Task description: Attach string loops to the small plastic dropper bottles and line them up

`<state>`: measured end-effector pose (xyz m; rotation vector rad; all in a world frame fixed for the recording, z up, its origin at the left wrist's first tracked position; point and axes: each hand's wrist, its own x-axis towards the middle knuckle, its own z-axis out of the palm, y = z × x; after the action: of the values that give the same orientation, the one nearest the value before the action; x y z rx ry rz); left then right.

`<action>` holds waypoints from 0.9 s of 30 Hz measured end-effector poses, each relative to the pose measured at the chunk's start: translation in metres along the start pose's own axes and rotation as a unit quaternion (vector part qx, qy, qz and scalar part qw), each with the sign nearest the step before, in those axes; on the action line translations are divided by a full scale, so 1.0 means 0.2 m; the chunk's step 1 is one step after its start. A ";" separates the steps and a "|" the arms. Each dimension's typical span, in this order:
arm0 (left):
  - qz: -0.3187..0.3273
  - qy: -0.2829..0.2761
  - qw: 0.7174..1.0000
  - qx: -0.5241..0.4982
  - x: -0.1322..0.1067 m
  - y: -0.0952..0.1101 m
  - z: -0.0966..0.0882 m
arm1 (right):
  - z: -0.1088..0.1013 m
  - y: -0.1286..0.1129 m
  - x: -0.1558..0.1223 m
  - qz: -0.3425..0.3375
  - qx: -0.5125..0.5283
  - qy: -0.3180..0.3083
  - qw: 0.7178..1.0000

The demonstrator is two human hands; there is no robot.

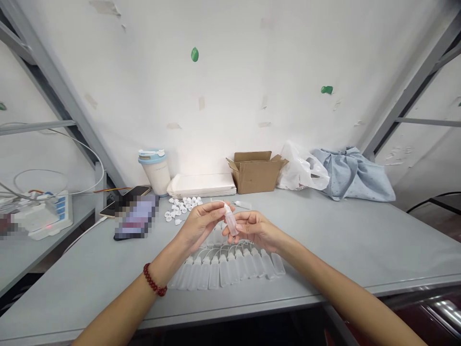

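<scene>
Between my two hands a small translucent squeeze bottle (232, 225) is held tilted above the table. My left hand (203, 222) pinches the white cap (227, 208) at its top. The bottle's lower body is gripped by the fingers of my right hand (256, 229). Below my hands lies a row of similar bottles (214, 273), several with white caps and thin curved tubes. Behind my left hand, loose white caps (183, 205) are scattered. Another capped bottle (243, 205) lies just beyond my hands, partly hidden by them.
Two phones (137, 218) lie on the grey table (342, 240) at left, near a lidded cup (155, 172). Along the wall stand a stack of white envelopes (205, 183), an open cardboard box (256, 174), a plastic bag (300, 168) and a blue cloth bundle (355, 175). A power strip (54, 216) sits far left.
</scene>
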<state>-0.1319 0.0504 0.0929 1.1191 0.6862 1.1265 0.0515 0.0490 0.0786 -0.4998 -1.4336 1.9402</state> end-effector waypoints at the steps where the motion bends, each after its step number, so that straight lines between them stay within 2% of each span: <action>1: 0.002 -0.001 1.000 0.012 0.00 0.00 0.00 | 0.00 0.00 0.00 0.004 -0.002 0.000 1.000; 9: 0.004 0.022 0.997 0.073 0.00 0.00 -0.03 | 0.00 -0.01 0.00 0.015 -0.020 0.021 0.999; 16: 0.000 0.008 0.997 0.071 0.00 0.00 -0.03 | -0.01 0.00 0.00 0.004 -0.026 0.022 0.999; 19: -0.008 -0.007 0.999 0.048 0.00 0.01 -0.03 | -0.01 0.00 0.00 0.014 -0.019 0.016 1.000; 24: -0.018 -0.065 0.997 0.025 -0.02 0.03 -0.01 | -0.01 0.00 0.00 0.014 -0.009 0.018 1.000; 27: -0.009 -0.062 0.997 0.051 -0.02 0.04 0.01 | -0.01 0.00 0.00 0.012 -0.012 0.016 1.000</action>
<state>-0.1338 0.0450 0.1004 1.2565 0.6622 1.0074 0.0533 0.0504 0.0785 -0.5582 -1.4386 1.9266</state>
